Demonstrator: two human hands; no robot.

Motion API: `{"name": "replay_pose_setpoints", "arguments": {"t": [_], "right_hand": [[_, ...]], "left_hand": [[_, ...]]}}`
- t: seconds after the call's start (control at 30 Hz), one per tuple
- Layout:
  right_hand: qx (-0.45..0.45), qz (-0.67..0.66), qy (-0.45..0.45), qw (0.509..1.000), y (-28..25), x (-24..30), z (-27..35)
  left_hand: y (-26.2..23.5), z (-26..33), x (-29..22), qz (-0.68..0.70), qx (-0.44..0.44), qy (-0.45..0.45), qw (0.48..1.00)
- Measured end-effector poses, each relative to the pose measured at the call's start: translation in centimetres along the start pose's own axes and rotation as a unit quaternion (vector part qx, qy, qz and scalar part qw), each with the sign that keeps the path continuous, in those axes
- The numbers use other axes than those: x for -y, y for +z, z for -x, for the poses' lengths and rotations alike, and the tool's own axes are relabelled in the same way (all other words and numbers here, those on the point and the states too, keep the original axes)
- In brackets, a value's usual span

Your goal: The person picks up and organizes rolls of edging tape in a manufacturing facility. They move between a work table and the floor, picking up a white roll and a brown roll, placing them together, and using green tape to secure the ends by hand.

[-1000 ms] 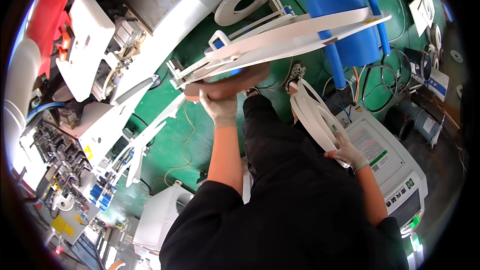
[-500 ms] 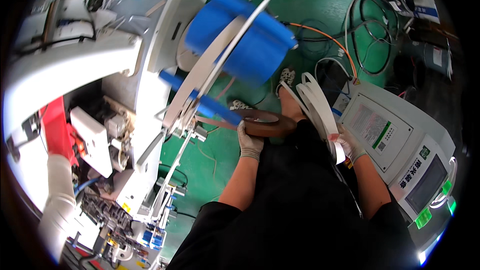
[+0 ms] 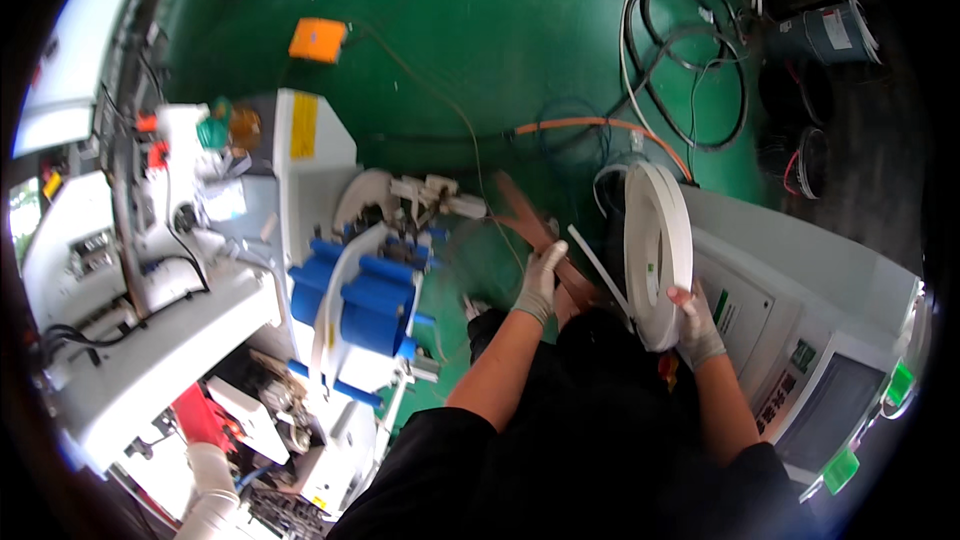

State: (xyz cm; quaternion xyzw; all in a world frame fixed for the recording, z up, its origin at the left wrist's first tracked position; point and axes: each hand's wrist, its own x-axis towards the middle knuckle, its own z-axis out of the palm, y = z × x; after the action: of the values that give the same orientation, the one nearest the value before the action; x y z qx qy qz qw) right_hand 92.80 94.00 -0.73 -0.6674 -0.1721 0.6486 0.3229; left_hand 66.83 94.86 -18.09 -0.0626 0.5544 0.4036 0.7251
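Observation:
My left hand (image 3: 541, 282), in a pale glove, is closed on a brown coil of band (image 3: 528, 218), which is turned nearly edge-on and blurred. On the right, a white coil of edge-banding strip (image 3: 680, 230) stands upright, its flat ring facing left. My gloved right hand (image 3: 697, 328) grips the lower right of that ring, with fingertips over its edge. A loose white strip end (image 3: 600, 268) sticks out to the left of the white coil. The two coils are apart.
To the left stands a machine with a reel holder of blue rollers (image 3: 378, 315) carrying a white band. Close by my right arm is a grey cabinet with a screen (image 3: 835, 410). Black hoses (image 3: 742, 110) and an orange cable (image 3: 600, 123) lie on the green floor, beyond them buckets (image 3: 825, 35).
The view has shifted, so the blue reel holder appears lower left. The brown coil has tipped from nearly flat to edge-on in my left hand. The white coil is raised and turned upright.

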Motion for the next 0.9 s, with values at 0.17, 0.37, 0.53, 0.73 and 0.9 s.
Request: {"name": "replay_pose_setpoints", "arguments": {"t": [0.17, 0.37, 0.53, 0.73, 0.9], "right_hand": [[-0.018, -0.104, -0.080, 0.991, -0.6, 4.6, -0.1], [-0.061, -0.143, -0.128, 0.979, -2.5, 9.4, -1.2], [-0.078, -0.140, -0.195, 0.968, -1.1, 17.7, -6.6], [-0.122, -0.061, -0.247, 0.959, 0.4, 29.7, -17.4], [-0.155, 0.067, -0.250, 0.953, -2.3, 39.7, -28.3]], "left_hand": [[10.3, -0.5, -11.8, 0.002, 0.186, -0.039, 0.982], [20.1, 1.3, -29.3, 0.076, 0.311, 0.058, 0.946], [23.4, -1.0, -43.2, 0.050, 0.292, 0.202, 0.933], [27.1, -10.7, -59.7, -0.047, 0.196, 0.381, 0.902], [30.5, -19.6, -71.6, -0.191, 0.113, 0.364, 0.905]]}}
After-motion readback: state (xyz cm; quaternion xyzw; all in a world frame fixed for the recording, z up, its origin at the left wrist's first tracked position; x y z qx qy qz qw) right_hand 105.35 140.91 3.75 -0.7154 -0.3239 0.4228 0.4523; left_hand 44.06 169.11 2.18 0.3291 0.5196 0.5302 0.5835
